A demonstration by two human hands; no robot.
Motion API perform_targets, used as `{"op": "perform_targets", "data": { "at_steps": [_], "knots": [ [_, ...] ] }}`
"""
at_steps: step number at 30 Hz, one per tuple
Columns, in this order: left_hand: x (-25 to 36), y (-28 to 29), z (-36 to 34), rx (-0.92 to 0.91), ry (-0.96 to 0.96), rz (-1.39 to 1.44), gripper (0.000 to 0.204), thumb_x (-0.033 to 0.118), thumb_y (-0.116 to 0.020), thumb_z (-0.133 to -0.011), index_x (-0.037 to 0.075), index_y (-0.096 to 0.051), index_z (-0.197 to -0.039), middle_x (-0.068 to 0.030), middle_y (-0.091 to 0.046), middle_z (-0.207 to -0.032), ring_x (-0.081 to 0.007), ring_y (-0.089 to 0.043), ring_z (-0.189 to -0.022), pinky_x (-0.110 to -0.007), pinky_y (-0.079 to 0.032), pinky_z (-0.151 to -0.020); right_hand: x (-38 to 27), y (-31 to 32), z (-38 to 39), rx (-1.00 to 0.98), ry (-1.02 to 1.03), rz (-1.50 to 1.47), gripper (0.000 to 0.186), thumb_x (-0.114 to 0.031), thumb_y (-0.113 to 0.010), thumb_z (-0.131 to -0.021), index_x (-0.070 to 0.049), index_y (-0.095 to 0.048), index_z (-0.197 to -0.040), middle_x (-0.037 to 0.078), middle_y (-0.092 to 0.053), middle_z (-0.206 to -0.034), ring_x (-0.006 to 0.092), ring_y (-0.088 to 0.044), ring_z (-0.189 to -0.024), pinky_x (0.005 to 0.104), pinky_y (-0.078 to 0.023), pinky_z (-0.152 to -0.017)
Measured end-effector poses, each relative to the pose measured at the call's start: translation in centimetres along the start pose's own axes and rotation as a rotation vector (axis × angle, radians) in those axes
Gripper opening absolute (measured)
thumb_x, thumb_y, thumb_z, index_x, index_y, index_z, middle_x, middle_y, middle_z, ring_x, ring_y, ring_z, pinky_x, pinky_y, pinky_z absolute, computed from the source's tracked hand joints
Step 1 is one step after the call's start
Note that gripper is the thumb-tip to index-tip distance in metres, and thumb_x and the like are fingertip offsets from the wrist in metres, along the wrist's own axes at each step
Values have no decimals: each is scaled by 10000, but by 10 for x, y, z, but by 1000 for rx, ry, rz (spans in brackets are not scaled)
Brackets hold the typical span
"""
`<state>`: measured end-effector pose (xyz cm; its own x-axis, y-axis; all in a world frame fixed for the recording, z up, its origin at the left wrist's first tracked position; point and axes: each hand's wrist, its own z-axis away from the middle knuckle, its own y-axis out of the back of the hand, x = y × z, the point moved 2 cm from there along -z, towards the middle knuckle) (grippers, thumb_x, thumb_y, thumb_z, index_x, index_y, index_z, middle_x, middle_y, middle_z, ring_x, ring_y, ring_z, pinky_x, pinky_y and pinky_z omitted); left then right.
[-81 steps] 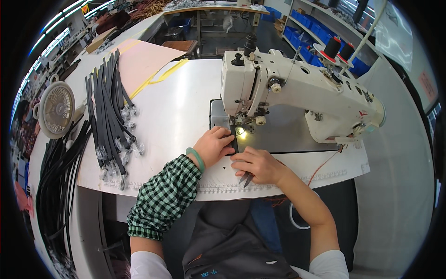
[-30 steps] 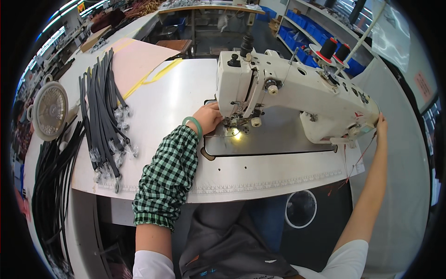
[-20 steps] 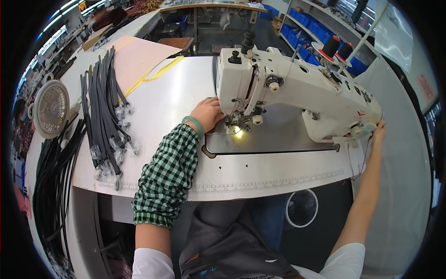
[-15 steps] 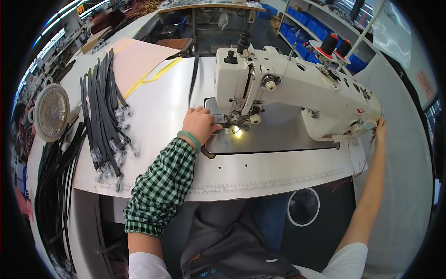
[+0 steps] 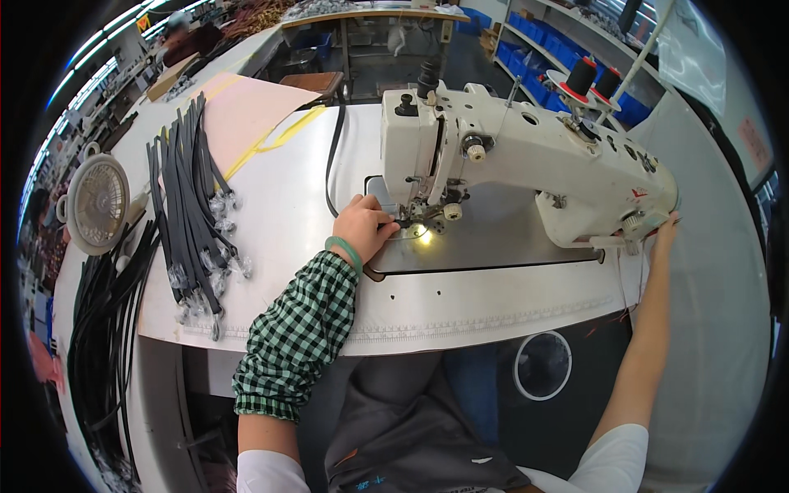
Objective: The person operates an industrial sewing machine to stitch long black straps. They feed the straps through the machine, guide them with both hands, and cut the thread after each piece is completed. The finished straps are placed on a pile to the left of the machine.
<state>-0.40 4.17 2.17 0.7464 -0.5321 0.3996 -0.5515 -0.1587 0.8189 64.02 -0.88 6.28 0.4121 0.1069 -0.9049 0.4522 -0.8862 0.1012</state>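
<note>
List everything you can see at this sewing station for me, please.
Sewing machine: one, white, on the table's right half, lamp lit at the needle.
Sewing table: one, white top.
Thread cones: two, dark, on red holders behind the machine.
Black straps: a bundle, ends clear-wrapped, on the table's left.
More black straps: a heap, hanging off the left edge.
Small fan: one, white, far left.
Pink sheet: one, back left.
Yellow tape: one, across the sheet.
Left hand: green bracelet, checked sleeve, at the needle.
Right hand: at the machine's right end, by the handwheel.

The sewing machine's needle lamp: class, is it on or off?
On. A bright glow lights the plate under the sewing machine head, beside the left hand.
</note>
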Motion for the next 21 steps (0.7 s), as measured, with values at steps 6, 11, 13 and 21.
{"op": "perform_targets", "data": {
  "at_steps": [6,11,13,21],
  "knots": [
    [-5,5,5,9,36,-25,106,185,-666,-681,102,-685,-743,-35,-544,-751,-201,-498,-774,-307,-456,-694,-37,-5,-26,-161,95,419,515,-416,-359,-888,51,-480,-1068,153,-550,-1018,231,-507,-974,324,-385,-815],
    [-6,-3,2,64,-24,-3,123,187,-677,-667,84,-678,-734,-32,-535,-720,-196,-496,-739,-306,-446,-658,23,3,-8,7,70,212,516,-414,-360,-888,54,-487,-1064,159,-559,-1006,249,-519,-954,331,-381,-825],
    [-5,0,1,34,1,-13,118,187,-671,-673,89,-680,-738,-34,-540,-734,-199,-496,-754,-306,-448,-673,29,-2,6,27,96,243,503,-411,-364,-888,44,-492,-1058,159,-559,-1012,251,-522,-946,327,-383,-819],
    [-8,1,1,4,21,-34,114,194,-660,-685,97,-684,-741,-42,-549,-766,-205,-497,-790,-307,-452,-708,-38,-6,-25,-63,102,446,461,-395,-373,-890,25,-506,-1025,128,-571,-966,211,-533,-894,315,-392,-779]
  ]
}}
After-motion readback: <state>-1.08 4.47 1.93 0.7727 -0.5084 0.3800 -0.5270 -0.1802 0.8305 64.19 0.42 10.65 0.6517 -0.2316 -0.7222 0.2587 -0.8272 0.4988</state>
